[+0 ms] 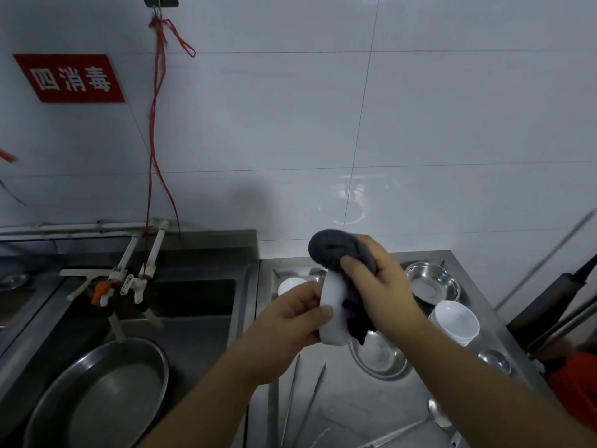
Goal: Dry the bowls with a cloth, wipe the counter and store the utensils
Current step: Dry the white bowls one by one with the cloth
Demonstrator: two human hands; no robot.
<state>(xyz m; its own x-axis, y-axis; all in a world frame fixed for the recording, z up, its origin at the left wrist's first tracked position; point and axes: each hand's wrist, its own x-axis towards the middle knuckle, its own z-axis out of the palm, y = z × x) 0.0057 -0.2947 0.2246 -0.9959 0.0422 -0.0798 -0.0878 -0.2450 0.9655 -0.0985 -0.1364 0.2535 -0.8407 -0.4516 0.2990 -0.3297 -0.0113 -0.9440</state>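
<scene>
My left hand (295,313) grips a white bowl (334,310) on its side above the steel counter (339,383), thumb over the rim. My right hand (374,286) holds a dark grey cloth (332,248) bunched against the bowl's open side, and part of the cloth hangs inside and below it. On the counter to the right stands a stack of white bowls (454,321), with another white bowl (290,284) behind my left hand. Steel bowls lie at the back right (433,282) and under my right wrist (378,360). Tongs (303,405) and a ladle (433,415) rest near the front edge.
A sink (181,305) with white taps (129,279) is on the left, and a large steel basin (100,396) sits in it. A small steel dish (494,362) lies at the counter's right edge. Dark handles and an orange object (571,379) stand at the far right.
</scene>
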